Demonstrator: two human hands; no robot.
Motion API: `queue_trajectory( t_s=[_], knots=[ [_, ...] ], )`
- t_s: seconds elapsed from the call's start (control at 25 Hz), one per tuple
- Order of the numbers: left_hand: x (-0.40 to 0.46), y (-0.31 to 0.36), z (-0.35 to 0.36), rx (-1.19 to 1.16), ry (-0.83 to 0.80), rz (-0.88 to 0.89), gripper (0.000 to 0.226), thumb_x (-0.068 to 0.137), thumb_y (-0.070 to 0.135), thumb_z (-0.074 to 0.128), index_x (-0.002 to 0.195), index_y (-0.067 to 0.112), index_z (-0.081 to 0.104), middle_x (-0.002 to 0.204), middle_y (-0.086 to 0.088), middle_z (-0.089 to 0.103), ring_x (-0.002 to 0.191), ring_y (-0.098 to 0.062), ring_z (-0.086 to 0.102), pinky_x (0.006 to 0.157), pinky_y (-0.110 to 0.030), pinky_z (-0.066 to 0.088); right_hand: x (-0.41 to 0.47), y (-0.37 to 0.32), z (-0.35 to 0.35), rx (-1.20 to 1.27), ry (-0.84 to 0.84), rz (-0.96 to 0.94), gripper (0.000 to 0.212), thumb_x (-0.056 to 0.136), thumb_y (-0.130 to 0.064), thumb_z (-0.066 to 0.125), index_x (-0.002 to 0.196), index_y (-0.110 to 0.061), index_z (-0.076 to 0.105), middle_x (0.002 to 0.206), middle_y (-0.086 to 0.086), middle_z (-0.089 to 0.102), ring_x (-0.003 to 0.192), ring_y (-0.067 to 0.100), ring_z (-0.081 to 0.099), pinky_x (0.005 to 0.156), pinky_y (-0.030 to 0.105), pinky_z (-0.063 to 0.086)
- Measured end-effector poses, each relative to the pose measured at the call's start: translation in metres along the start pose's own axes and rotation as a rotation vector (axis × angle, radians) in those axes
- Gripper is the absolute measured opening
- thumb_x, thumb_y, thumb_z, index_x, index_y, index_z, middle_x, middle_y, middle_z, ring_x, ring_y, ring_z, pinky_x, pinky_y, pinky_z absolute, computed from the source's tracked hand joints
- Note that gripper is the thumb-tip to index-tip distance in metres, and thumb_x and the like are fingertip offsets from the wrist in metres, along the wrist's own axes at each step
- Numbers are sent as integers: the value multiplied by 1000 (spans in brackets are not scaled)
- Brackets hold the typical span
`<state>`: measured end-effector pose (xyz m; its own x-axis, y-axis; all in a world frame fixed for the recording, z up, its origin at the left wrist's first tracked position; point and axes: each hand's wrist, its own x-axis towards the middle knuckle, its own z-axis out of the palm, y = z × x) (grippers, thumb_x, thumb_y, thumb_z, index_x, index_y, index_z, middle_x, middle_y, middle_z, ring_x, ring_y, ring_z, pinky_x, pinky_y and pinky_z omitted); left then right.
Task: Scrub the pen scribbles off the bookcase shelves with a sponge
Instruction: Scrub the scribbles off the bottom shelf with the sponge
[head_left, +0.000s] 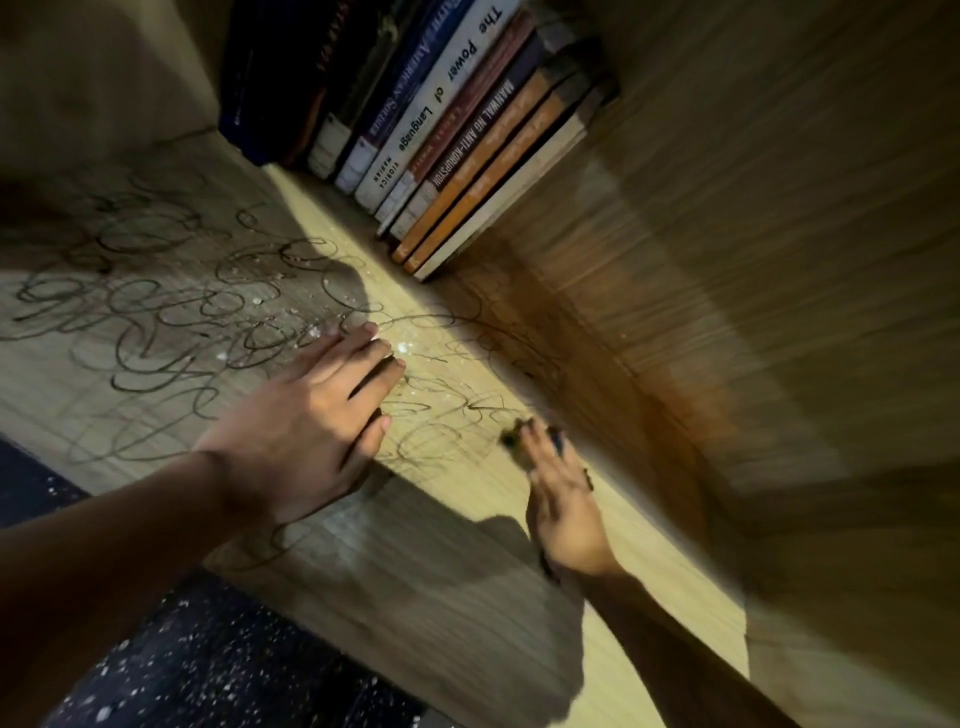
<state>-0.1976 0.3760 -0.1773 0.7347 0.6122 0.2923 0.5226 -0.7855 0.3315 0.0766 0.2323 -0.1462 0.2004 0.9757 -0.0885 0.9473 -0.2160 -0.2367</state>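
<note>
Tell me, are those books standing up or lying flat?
Standing upright: the books sit side by side on the shelf, spines facing out, pressed together in one row.

dark speckled floor (171, 649) below; a row of books (426, 119) stands in warm, patchy light.

A row of books (441, 130) stands at the back, spines facing out. Below, a dark speckled floor (208, 665) is visible.
</note>
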Motion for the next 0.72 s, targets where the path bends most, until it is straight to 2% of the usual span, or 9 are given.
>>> queue_trajectory(
  t_s=[0.12,0.16,0.28,0.36,0.44,0.56,0.64,0.68,0.72],
  knots=[
    [0,0,0,20,-18,13,61,98,40,23,144,4,42,144,-17,47,144,-28,27,118,-42,16,36,-20,17,-26,135,312,63,94,-7,37,151,-28,21,158,-7,17,147,26,5,121,43,6],
    [0,0,0,27,-32,10,61,98,41,22,144,5,41,144,-17,47,143,-28,28,117,-42,16,29,-38,27,-56,142,224,69,90,-5,38,152,-26,17,158,-8,12,147,26,5,121,43,5],
    [0,1,-2,47,-56,-2,62,98,42,22,144,6,41,142,-16,49,142,-28,30,116,-42,17,-24,-52,44,-244,26,-332,70,91,-13,39,152,-32,10,161,-11,4,147,25,6,119,43,16],
    [1,1,-5,66,-43,4,62,97,42,23,143,6,42,142,-16,50,142,-28,32,116,-43,17,-36,-23,26,-229,-29,-384,54,99,-27,35,150,-38,20,159,-16,13,148,16,12,117,44,23],
    [2,3,-6,61,-51,-3,62,97,42,23,143,6,43,142,-16,49,142,-28,31,116,-43,17,-26,17,6,-122,5,-285,44,101,-44,26,145,-48,27,155,-23,20,146,18,20,116,50,23],
    [1,3,-5,71,-56,-15,62,97,42,24,143,5,43,143,-15,49,143,-28,30,116,-42,14,23,39,-8,5,220,222,48,83,-78,11,128,-72,26,149,-17,33,140,30,33,113,51,28],
    [1,3,-5,73,-39,-7,61,98,42,25,143,6,43,143,-15,49,143,-28,30,116,-41,12,49,6,4,-9,317,368,86,76,-80,-10,136,-47,41,147,2,44,137,32,37,109,42,32],
    [1,2,-6,72,-50,-7,61,98,42,25,143,6,43,143,-16,49,142,-28,31,116,-41,12,47,-24,12,-47,274,279,95,78,-77,-14,136,-33,47,145,4,46,136,32,39,109,41,33],
    [0,1,-6,71,-62,-13,61,98,42,24,143,6,43,143,-16,49,142,-28,31,115,-41,13,37,-54,23,-99,226,125,86,87,-69,-8,138,-27,46,149,1,42,137,31,36,110,45,30]
  ],
)
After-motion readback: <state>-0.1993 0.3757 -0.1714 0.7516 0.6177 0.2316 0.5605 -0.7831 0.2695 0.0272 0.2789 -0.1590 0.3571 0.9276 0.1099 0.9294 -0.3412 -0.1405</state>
